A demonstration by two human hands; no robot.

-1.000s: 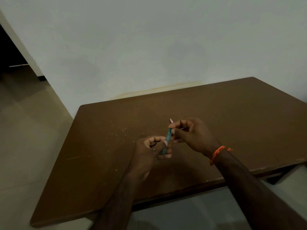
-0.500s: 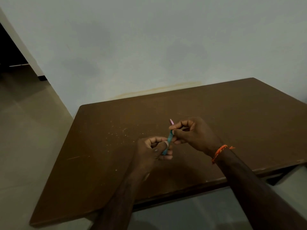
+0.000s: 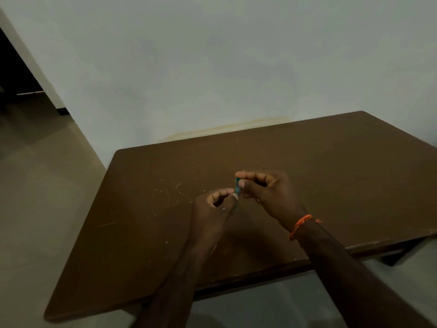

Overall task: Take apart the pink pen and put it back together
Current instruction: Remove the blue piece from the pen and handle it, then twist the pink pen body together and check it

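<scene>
— Two hands meet over the brown table (image 3: 142, 233); where is the pen?

— Between them. The pen (image 3: 237, 187) shows only as a short teal stretch in the gap; the rest is hidden by fingers.

— What is the left hand (image 3: 214, 209) doing?

— Curled, its thumb and forefinger pinched round the pen's lower end, at about 7 o'clock from the visible piece.

— And the right hand (image 3: 269, 195)?

— At 3 o'clock from the pen, thumb and forefinger closed on its upper end, the other fingers loosely bent. An orange thread band (image 3: 301, 224) circles that wrist.

— Which way does the pen run?

— Nearly upright in the view, long axis from 6 to 12 o'clock, leaning slightly left at the top. Which end is the tip I cannot tell.

— Does it touch the table?

— It looks held above it, well in from the edges.
</scene>
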